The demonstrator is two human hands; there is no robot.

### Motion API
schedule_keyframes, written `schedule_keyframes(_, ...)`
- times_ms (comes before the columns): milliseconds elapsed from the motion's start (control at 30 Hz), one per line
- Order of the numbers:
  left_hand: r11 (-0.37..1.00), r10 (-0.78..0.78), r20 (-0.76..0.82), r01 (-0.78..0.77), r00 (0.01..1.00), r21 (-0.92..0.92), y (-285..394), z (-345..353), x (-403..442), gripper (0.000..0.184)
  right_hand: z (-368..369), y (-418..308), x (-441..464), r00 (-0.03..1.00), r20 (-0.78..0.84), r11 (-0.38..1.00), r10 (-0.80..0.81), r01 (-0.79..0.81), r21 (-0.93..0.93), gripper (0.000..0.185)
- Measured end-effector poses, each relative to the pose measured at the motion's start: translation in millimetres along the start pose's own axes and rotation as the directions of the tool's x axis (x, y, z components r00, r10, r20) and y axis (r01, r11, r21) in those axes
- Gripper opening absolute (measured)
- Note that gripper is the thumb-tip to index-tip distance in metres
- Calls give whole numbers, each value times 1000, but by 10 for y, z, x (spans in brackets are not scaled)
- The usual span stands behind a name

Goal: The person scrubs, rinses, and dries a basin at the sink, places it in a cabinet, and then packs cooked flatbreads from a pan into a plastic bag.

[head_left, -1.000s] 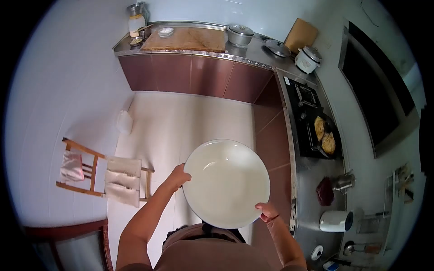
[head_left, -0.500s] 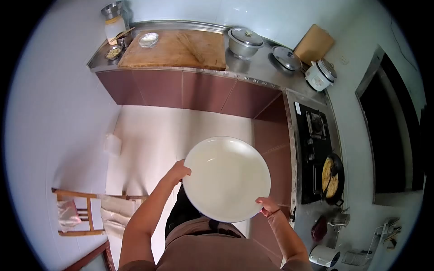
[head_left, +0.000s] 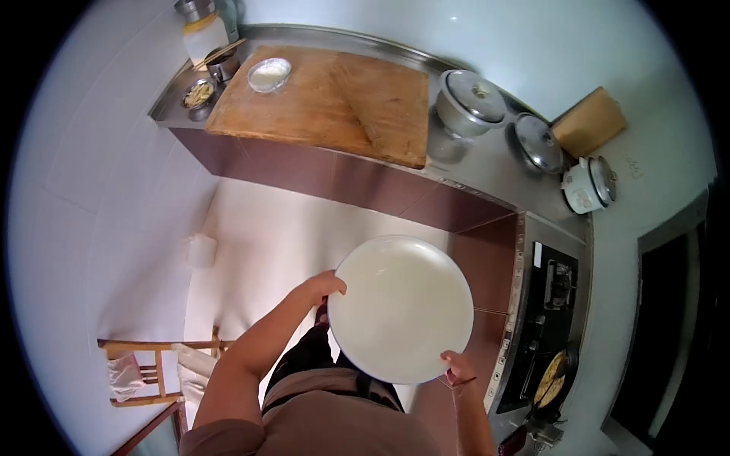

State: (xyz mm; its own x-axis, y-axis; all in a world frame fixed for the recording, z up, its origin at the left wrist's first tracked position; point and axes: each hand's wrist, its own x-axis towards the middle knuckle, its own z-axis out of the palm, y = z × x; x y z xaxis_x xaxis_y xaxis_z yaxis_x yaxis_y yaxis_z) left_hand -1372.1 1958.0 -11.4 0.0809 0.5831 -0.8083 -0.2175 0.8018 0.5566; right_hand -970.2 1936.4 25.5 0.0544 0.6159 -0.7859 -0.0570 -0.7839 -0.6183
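Note:
A large round white dish (head_left: 403, 308) is held in front of my body, its inside facing up and nothing in it. My left hand (head_left: 327, 285) grips the dish's left rim, thumb over the edge. At the lower right rim, my right hand (head_left: 458, 368) holds on the same way. The fingers of both hands are mostly hidden beneath the dish.
Ahead, a wooden board (head_left: 319, 99) bears a rolling pin (head_left: 356, 106) and a bowl of white powder (head_left: 269, 75). Right of it stand a lidded pot (head_left: 470, 102) and a rice cooker (head_left: 589, 185). A pan (head_left: 553, 384) with food sits on the stove (head_left: 538, 327). A chair (head_left: 144, 372) stands left.
My view has turned and come closer to the board counter. The dish has shifted slightly right in view, still held by both hands.

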Motion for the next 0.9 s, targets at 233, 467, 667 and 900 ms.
schedule_keyframes(233, 973, -42, -190, 83, 981, 215, 476, -513, -379, 49, 624, -465, 857, 957, 213, 959, 198, -144, -245, 28)
schedule_keyframes(467, 971, 102, -586, 49, 804, 236, 1042, -1010, -1348, 53, 2050, -162, 1310, 577, 709, 905, 405, -364, -220, 58)
schedule_keyframes(667, 855, 286, -767, 209, 574, 475, 1435, -1924, -2297, 50, 3803, 588, 1013, 260, 877, 833, 404, -501, -235, 54)
schedule_keyframes(900, 628, 559, -777, 464, 290, 625, 1996, -2424, -3423, 39, 5808, 1083, -111, -72, 921, 692, 384, -637, -339, 40)
